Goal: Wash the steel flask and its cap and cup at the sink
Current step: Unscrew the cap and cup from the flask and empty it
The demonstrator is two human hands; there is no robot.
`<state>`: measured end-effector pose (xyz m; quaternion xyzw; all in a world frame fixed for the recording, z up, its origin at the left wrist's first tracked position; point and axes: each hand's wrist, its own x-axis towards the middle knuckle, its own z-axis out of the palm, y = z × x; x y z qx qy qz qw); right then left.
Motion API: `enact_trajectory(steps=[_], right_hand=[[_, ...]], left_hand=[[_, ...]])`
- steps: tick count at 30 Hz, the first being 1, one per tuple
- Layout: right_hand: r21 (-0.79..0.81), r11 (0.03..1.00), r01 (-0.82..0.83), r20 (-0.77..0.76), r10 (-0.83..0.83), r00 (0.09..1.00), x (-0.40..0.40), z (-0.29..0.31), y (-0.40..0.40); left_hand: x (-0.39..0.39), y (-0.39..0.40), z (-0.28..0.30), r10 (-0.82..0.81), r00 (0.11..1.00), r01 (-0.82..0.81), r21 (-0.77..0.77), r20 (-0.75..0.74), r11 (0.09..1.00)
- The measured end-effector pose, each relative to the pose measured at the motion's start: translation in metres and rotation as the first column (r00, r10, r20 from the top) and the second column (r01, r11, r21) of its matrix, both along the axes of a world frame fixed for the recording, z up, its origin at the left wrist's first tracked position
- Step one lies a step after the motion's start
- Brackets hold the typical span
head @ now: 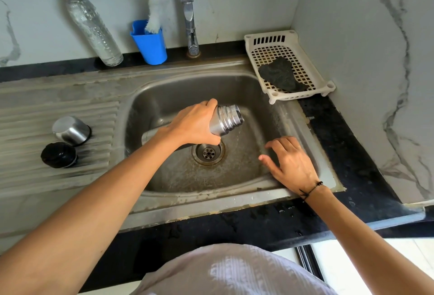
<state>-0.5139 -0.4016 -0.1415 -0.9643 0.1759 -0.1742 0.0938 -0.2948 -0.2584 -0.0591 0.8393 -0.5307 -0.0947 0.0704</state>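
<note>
Steel flask held tilted over the sink basin, mouth pointing right and slightly down, a thin stream of water falling from it just beside the drain. Judged: emptying rinse water. Left hand wraps the flask body, fingers curled round it; only the threaded neck shows past the fingers. Right hand hangs over the basin's right side, fingers spread and relaxed, holding nothing; likely kept clear of the pour.

Steel cup stands inverted on the ribbed drainboard, left of the basin; black cap sits just in front of it, nearly touching. Judged: parked there to drain or await washing.

Tap stands behind the basin, not running as far as visible. Bottle brush stands in the blue holder; dark scrubber lies in the white basket at the basin's back-right corner.

Basin floor open around the drain. The dark desk edge is wet in front.
</note>
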Motion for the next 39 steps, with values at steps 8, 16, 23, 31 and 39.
enact_trajectory(steps=[8, 16, 23, 31, 39], right_hand=[[0.006, 1.0, -0.003, -0.004, 0.003, 1.0, -0.001, 0.0, 0.0], [0.007, 1.0, 0.001, -0.003, -0.001, 1.0, -0.001, 0.0, 0.0], [0.014, 1.0, -0.005, -0.018, 0.005, 1.0, 0.0, -0.002, -0.002], [0.02, 1.0, -0.01, -0.003, 0.01, 1.0, 0.0, -0.001, -0.001], [0.017, 1.0, -0.012, -0.011, 0.013, 1.0, 0.0, -0.001, -0.001]], left_hand=[[0.001, -0.002, 0.003, -0.012, 1.0, 0.012, -0.003, 0.01, 1.0], [-0.002, -0.004, 0.008, -0.023, 1.0, 0.023, 0.009, 0.016, 1.0], [-0.002, -0.006, 0.012, -0.032, 0.999, 0.031, 0.029, 0.014, 0.999], [0.0, -0.006, 0.011, -0.043, 0.999, 0.041, 0.039, 0.029, 0.998], [0.0, -0.007, 0.012, -0.057, 0.998, 0.055, 0.043, 0.039, 0.998]])
